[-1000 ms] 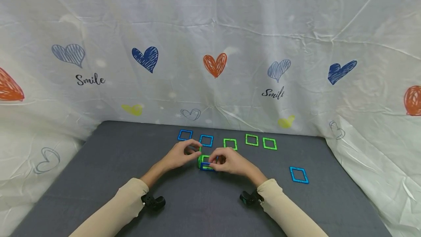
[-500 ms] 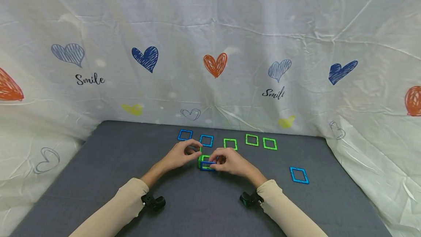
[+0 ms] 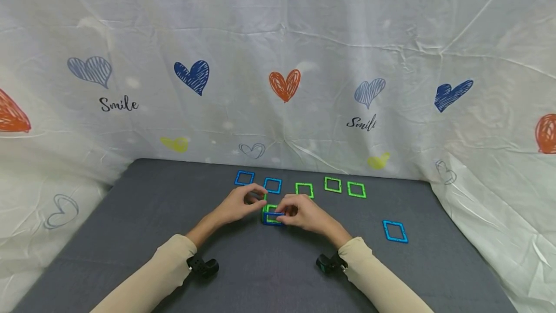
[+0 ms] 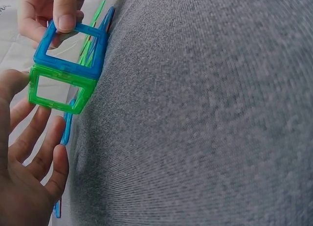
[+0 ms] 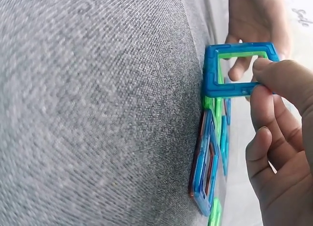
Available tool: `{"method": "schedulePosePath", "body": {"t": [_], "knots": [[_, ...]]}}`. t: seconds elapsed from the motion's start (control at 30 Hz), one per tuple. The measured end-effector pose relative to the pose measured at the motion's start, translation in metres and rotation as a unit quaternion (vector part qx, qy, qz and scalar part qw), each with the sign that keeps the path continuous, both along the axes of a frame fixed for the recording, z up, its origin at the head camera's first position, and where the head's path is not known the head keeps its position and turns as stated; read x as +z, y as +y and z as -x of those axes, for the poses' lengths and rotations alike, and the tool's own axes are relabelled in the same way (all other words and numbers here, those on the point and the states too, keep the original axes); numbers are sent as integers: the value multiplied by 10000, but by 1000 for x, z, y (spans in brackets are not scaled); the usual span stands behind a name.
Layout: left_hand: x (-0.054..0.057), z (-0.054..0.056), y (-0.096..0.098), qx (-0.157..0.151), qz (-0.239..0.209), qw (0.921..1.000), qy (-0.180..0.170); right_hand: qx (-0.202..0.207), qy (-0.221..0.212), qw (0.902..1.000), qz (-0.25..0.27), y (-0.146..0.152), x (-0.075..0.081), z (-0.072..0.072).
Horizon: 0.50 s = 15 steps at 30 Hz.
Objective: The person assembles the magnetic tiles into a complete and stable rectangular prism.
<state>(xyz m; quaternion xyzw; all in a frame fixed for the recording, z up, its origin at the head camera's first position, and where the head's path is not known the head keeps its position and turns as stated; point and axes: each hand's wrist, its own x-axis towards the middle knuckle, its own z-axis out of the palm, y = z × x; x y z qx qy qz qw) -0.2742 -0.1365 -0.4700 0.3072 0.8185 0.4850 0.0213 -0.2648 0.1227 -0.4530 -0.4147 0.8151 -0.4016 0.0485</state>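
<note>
My right hand [image 3: 304, 214] pinches a blue square magnetic tile [image 5: 210, 72] between thumb and fingers, holding it upright. That tile meets a green square magnetic tile [image 4: 56, 105] along an edge, roughly at a corner, in the left wrist view. With thumb on one edge and fingertips on another, my left hand [image 3: 241, 204] steadies the green tile. More green framing shows behind the blue tile in the head view, partly hidden by it and by my right fingers.
Behind the hands lie two blue tiles [image 3: 272, 193] and several green ones, among them one green tile [image 3: 356, 183] at the right of the row. Another blue tile [image 3: 396, 240] lies apart on the right of the grey table [image 3: 260, 274]. A white printed curtain [image 3: 321, 110] hangs behind.
The blue tile in my right hand has shifted slightly left and stands a little taller against the green tile. Both hands are otherwise nearly still.
</note>
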Motion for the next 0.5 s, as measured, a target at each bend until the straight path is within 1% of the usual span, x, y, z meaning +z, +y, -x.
{"method": "schedulePosePath", "body": {"t": [0.23,0.33,0.5], "knots": [[3,-1,0,-39,29,10000,24,48,10,10000,-32,-1,2,0],[4,-2,-1,-66,8,9999,88,55,11,10000,-68,-1,2,1],[4,-3,-1,-61,23,9999,141,85,20,9999,-109,0,1,1]]}}
